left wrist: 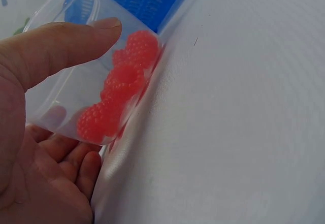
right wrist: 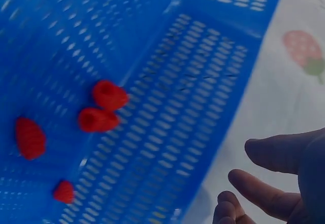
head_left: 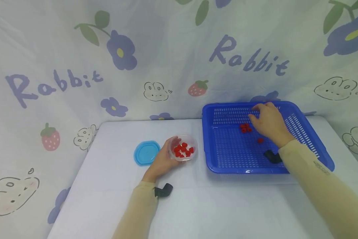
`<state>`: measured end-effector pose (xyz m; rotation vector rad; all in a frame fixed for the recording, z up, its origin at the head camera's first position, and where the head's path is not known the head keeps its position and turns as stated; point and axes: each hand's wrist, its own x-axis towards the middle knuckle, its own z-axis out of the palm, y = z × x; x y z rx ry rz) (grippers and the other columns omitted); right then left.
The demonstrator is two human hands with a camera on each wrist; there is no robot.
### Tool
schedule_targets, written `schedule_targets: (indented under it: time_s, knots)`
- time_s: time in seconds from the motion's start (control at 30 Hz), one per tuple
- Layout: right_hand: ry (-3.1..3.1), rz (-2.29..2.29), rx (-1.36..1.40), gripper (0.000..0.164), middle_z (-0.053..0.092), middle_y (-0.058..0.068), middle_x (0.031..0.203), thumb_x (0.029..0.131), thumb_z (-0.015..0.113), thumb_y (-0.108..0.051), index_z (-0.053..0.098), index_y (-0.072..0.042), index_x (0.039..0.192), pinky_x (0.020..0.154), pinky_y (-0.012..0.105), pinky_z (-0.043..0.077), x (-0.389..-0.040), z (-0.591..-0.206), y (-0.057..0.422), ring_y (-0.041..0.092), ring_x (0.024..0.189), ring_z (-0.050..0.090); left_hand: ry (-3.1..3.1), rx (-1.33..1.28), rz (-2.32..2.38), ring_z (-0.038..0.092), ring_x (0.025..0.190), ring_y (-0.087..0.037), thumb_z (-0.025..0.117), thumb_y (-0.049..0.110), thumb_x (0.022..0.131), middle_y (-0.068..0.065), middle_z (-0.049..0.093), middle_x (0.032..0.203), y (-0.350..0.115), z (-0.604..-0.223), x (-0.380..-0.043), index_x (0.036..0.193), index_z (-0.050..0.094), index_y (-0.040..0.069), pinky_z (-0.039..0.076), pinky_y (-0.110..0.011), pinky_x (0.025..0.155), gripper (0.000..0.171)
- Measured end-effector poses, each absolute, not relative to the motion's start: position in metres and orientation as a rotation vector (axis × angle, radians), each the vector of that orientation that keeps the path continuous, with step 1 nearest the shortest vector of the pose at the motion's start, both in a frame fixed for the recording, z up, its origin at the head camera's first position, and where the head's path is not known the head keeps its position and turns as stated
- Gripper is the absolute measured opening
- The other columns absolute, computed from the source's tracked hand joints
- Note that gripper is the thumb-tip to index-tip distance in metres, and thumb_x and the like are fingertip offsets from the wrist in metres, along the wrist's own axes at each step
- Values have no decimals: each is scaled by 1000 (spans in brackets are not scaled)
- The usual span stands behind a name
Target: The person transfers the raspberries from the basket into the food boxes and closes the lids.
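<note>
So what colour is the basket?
The basket is blue; the head view shows it best.

The bumpy raspberry-shaped pieces (left wrist: 124,79) are coloured red, the rectangular plastic basket (head_left: 208,142) deep blue and the shallow plastic lid (head_left: 147,153) light blue; the rounded plastic cup (left wrist: 61,99) is see-through. The white cloth backdrop (head_left: 173,49) is printed with purple flowers (head_left: 122,40).

Red berries (right wrist: 109,95) lie in a blue basket (right wrist: 152,158), fingers (right wrist: 277,153) spread near it.
</note>
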<state>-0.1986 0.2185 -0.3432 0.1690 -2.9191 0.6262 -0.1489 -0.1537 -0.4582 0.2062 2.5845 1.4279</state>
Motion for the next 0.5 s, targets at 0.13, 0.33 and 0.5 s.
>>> schedule_targets:
  time_s: [0.13, 0.33, 0.5]
  knots:
    - [-2993, 594, 159, 39, 56, 32, 109, 89, 55, -20, 56, 10, 114, 91, 60, 35, -208, -350, 225, 47, 110, 42, 2590, 201, 1428, 34, 127, -10, 83, 38, 64, 20, 41, 134, -153, -457, -149, 137, 29, 43, 44, -50, 94, 91]
    - [-3113, 597, 161, 44, 55, 32, 111, 90, 55, -25, 55, 12, 114, 90, 60, 37, -217, -356, 232, 49, 106, 46, 2592, 236, 1451, 35, 127, -8, 83, 38, 65, 19, 41, 134, -154, -457, -149, 138, 30, 40, 40, -49, 98, 90]
    - [-3207, 566, 198, 48, 55, 34, 113, 90, 54, -28, 55, 13, 113, 87, 59, 40, -222, -357, 235, 50, 103, 49, 2598, 197, 1422, 35, 127, -9, 83, 40, 64, 21, 40, 134, -153, -457, -148, 137, 29, 43, 43, -49, 95, 91]
